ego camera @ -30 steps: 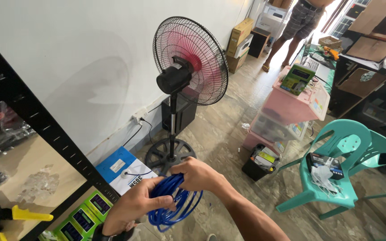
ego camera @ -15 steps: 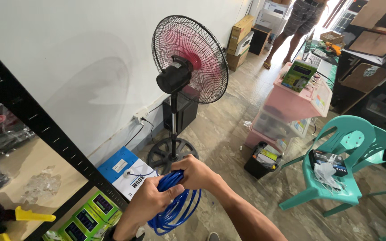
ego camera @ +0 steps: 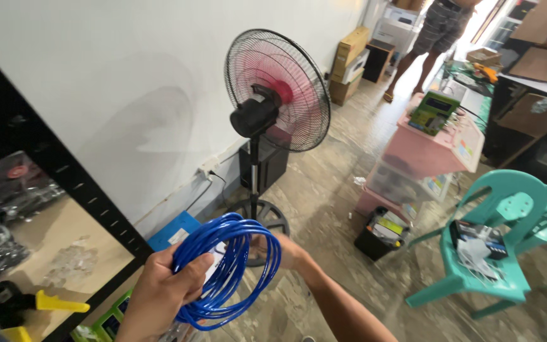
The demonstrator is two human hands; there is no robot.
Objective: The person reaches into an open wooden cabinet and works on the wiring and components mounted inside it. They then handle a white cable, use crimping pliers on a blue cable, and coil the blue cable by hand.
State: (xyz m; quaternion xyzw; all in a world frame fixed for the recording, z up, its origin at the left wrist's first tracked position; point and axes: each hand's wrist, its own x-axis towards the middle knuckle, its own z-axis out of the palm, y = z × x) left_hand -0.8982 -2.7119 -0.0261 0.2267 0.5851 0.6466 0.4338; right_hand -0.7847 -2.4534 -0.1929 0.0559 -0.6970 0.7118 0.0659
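Below the head camera, the left hand [ego camera: 159,294] clamps 1 side of the blue cable coil [ego camera: 226,272] to keep its loops bunched, while the right hand [ego camera: 286,250] curls on the far rim, steadying it upright before the pedestal fan [ego camera: 276,95].

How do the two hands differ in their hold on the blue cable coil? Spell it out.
The left hand grips the blue cable coil from the front, fingers wrapped over the strands; the right hand sits behind it, partly hidden. The left is nearer the camera, the right farther. Both touch the coil.
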